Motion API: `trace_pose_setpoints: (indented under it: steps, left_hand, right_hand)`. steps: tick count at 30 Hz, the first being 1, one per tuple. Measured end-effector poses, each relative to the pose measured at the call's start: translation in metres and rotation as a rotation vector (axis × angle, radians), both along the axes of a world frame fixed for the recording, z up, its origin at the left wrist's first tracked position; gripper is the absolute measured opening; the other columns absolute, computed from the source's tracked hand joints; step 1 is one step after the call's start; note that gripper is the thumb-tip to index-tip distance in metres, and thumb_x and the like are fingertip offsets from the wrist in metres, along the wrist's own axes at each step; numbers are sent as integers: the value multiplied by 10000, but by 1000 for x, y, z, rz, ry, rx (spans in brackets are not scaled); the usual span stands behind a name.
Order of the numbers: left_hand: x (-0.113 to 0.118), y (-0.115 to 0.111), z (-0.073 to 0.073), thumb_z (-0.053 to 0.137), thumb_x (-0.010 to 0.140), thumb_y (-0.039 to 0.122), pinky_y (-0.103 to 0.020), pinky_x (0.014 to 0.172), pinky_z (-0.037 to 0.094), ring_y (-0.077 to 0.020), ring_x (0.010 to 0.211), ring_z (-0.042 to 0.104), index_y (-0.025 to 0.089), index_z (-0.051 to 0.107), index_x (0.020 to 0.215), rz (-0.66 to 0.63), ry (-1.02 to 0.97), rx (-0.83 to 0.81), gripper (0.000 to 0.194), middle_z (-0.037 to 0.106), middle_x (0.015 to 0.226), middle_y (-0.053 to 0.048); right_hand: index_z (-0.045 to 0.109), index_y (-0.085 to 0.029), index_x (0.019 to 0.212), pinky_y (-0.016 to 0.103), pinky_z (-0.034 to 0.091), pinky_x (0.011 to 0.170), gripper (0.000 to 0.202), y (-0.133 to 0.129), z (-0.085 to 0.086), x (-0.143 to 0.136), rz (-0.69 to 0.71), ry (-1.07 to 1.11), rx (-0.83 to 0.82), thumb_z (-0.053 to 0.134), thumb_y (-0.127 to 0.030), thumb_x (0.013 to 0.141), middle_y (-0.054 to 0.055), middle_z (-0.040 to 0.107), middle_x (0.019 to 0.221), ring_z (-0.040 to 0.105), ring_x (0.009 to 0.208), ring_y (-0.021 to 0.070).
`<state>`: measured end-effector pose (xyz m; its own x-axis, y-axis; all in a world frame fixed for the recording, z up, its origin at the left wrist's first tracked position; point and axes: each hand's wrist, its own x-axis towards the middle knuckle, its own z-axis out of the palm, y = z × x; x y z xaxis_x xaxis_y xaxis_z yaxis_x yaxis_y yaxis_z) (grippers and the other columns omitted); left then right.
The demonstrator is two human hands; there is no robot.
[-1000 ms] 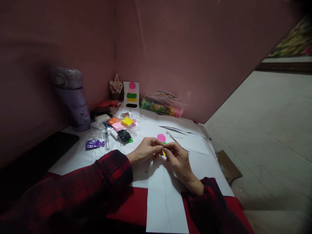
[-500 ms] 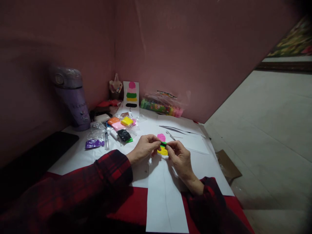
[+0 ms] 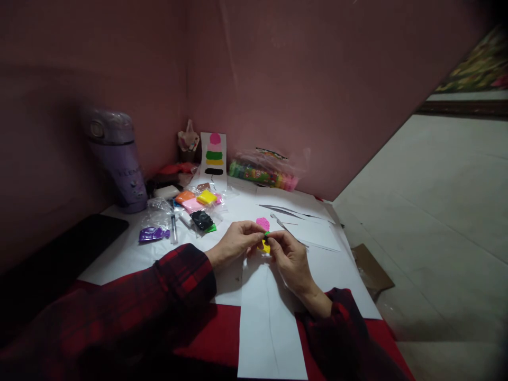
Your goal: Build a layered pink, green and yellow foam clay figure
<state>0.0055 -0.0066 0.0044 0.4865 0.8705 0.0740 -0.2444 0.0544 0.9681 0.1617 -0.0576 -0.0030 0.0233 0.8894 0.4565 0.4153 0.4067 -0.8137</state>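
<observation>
My left hand [image 3: 241, 242] and my right hand [image 3: 290, 259] meet above a long white paper strip [image 3: 265, 312]. Between their pinched fingertips is a small piece of black clay [image 3: 266, 239], mostly covered by the fingers. Behind and below the fingers, pink clay [image 3: 262, 224] and yellow clay [image 3: 266, 247] lie on the strip's upper part, with a bit of green between them. A thin craft knife [image 3: 282, 225] rests on the paper just beyond my right hand.
Bagged clay [image 3: 202, 220] in several colours lies at the left, near a purple bottle [image 3: 121, 164] and a dark flat object [image 3: 63, 270]. A card with coloured shapes [image 3: 215, 159] leans at the back beside a clay pack [image 3: 262, 174].
My fingertips have come closer together, and less of the black piece shows between them. My right hand has shifted slightly left, uncovering more of the knife.
</observation>
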Motion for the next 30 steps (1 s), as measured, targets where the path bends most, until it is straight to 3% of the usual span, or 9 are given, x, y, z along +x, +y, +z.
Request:
trace_pose_setpoints:
  steps: [10, 30]
  left_hand:
    - [0, 0, -1, 734, 662, 414, -195, 421, 331, -72, 426, 463, 74, 651, 832, -70, 40, 43, 389, 560, 522, 20]
    - [1, 4, -11, 755, 650, 502, -203, 399, 335, -81, 396, 461, 106, 583, 785, -123, 41, 50, 452, 550, 506, 24]
  right_hand:
    - [614, -191, 879, 246, 429, 535, 100, 0, -1, 1, 24, -47, -7, 535, -243, 908, -19, 572, 668, 513, 545, 118]
    - [631, -193, 890, 287, 474, 638, 113, -2, 3, 0, 23, -220, 88, 521, -200, 913, 34, 663, 777, 613, 664, 172]
